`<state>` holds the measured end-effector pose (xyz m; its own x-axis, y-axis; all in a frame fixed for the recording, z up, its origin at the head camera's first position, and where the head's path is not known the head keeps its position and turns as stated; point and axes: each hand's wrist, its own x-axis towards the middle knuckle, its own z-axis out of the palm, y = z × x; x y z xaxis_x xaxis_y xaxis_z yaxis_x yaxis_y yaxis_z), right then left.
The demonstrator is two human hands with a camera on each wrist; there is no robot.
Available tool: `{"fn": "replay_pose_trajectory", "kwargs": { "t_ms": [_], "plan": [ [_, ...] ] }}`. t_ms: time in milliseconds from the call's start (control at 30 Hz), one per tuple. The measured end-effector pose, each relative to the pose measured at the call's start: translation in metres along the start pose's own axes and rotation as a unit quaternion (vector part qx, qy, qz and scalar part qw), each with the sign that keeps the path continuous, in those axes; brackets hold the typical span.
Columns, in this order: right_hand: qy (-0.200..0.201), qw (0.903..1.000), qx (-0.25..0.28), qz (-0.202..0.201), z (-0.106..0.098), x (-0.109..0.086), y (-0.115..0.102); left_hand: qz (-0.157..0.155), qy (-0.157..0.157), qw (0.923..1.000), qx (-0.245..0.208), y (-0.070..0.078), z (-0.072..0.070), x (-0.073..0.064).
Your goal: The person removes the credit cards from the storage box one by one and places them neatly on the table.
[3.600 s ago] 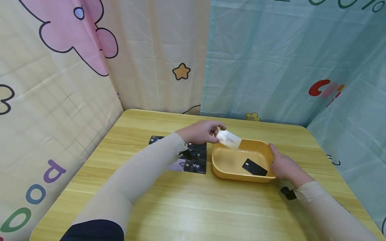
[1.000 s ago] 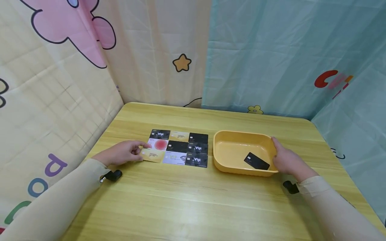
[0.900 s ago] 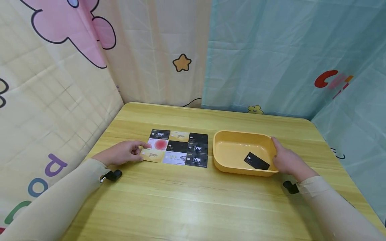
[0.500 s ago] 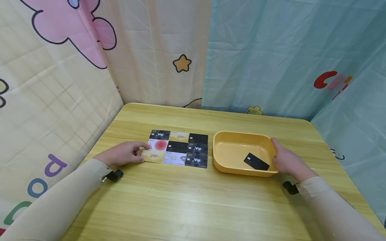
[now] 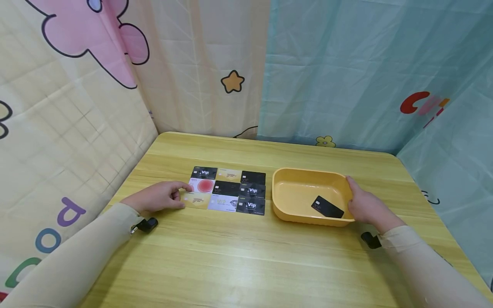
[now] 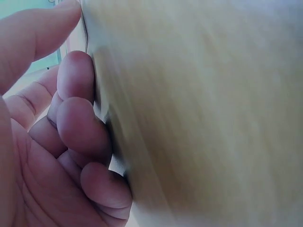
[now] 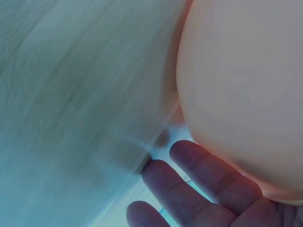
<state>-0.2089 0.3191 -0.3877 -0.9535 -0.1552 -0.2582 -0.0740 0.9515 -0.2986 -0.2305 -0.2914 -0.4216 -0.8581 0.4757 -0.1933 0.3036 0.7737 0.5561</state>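
My left hand point(image 5: 158, 197) rests at the left edge of a block of plastic cards, three rows of three, lying flat. Its index fingertip touches the card with the red circle point(image 5: 204, 185); the thumb is at the left end of the gold card point(image 5: 197, 200) in the near row. In the left wrist view the other fingers point(image 6: 78, 123) are bent, their tips at the tabletop. My right hand point(image 5: 366, 206) holds the right end of a yellow plastic bin point(image 5: 296, 205), fingers point(image 7: 199, 165) along its outer wall. Inside lies one black VIP card point(image 5: 327, 207).
The light wooden table point(image 5: 215, 256) ends at the back against a printed curtain point(image 5: 200, 85). The bin stands just right of the card block, a narrow gap between. A black wrist camera point(image 5: 147, 224) sits under the left cuff, another point(image 5: 371, 240) under the right.
The left hand has moved from the bin, where it held a pale card, to the left of the card block. The gold card has shifted slightly right against its neighbour. The right hand stays at the bin.
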Motion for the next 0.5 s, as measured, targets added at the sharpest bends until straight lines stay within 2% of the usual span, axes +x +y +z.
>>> {"fn": "replay_pose_trajectory", "kwargs": {
  "t_ms": [500],
  "plan": [
    [-0.002, 0.9999, 0.007, 0.007, 0.0004, 0.0007, 0.0009, -0.008, 0.001, 1.0000, 0.004, 0.0051, -0.0002, -0.0024]
  ]
}}
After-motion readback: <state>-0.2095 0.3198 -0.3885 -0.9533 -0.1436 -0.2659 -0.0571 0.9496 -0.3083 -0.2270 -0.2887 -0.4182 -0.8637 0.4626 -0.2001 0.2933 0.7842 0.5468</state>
